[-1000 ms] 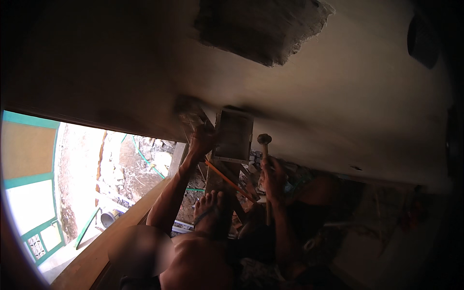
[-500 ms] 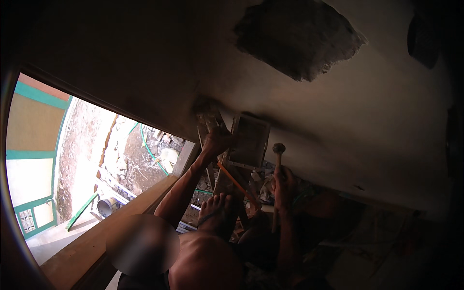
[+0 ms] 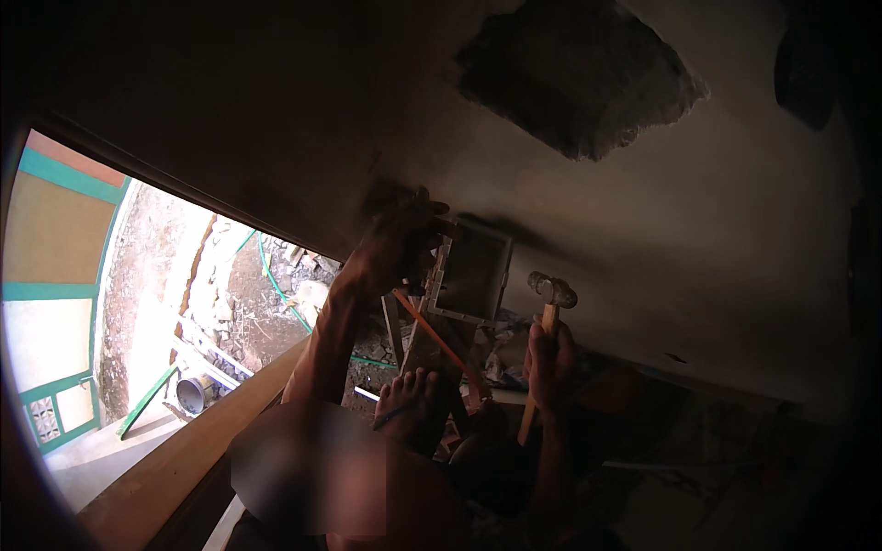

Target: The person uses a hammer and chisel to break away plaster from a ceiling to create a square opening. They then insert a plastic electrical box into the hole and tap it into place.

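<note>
A hammer [image 3: 553,291] with a metal head and wooden handle is upright in my right hand [image 3: 551,365], whose fingers wrap round the handle below the head. My left hand [image 3: 397,246] is raised to the wall, close beside the left edge of a box [image 3: 504,275] with a pale frame and dark inside. Deep shadow hides how its fingers lie and whether they hold anything. An orange tube [image 3: 443,342] slants down below the box.
My bare foot [image 3: 409,400] rests near narrow upright pieces. A wooden plank [image 3: 184,450] runs along the opening at left. Outside lie rubble, a green hose [image 3: 285,294] and a grey pipe [image 3: 191,395]. A rough dark patch [image 3: 583,78] marks the wall [image 3: 643,220].
My left hand has moved up the wall, its forearm now steeper. In my right hand the hammer has turned, so its head shows more side-on. The view has shifted slightly.
</note>
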`<state>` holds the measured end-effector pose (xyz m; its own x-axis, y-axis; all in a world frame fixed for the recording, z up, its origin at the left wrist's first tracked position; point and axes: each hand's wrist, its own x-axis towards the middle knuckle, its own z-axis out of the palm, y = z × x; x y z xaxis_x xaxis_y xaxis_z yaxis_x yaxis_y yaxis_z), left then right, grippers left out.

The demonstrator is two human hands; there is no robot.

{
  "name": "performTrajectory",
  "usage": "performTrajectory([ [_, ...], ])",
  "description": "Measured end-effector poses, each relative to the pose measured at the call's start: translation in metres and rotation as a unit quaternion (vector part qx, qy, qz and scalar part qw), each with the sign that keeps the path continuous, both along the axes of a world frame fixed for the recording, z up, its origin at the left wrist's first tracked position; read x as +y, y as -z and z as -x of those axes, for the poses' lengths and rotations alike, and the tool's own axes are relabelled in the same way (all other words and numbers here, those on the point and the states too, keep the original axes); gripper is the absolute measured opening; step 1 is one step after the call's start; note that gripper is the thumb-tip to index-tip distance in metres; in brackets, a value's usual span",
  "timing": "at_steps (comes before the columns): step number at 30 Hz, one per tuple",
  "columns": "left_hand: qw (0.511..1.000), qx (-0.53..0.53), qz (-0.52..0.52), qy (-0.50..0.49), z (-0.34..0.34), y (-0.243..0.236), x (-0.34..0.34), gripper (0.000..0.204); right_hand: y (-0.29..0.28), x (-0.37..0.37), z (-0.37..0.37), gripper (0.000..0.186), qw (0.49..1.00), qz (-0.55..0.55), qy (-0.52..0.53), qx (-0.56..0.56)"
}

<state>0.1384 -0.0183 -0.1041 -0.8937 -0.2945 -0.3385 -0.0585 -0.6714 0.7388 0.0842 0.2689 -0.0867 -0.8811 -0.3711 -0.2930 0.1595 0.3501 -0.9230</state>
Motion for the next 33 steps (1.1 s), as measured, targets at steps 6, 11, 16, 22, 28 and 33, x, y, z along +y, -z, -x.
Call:
performTrajectory([
  [6, 0.981, 0.174, -0.074, 0.044, 0.022, -0.029, -0.002, 0.038, -0.026, -0.017, -0.008, 0.024, 0.992, 0.07, 0.022, 0.104],
  [11, 0.953, 0.245, -0.174, 0.049, 0.033, -0.04, -0.004, 0.039, -0.054, -0.01, -0.001, 0.036, 0.995, 0.073, -0.033, 0.065],
  [16, 0.933, 0.266, -0.237, 0.055, 0.044, -0.054, -0.001, 0.03, -0.076, -0.02, -0.01, 0.03, 0.98, 0.194, -0.042, 0.01],
  [22, 0.895, 0.293, -0.329, 0.065, 0.06, -0.047, -0.001, 0.021, -0.092, -0.03, -0.011, 0.037, 0.989, 0.143, -0.024, -0.012],
  [28, 0.889, 0.326, -0.306, 0.097, 0.062, -0.053, 0.0, 0.025, -0.08, -0.025, -0.013, 0.036, 0.961, -0.042, -0.083, 0.26],
  [33, 0.95, 0.256, -0.179, 0.025, 0.068, -0.061, 0.003, 0.025, -0.098, -0.04, -0.016, 0.032, 0.906, -0.072, -0.114, 0.402],
])
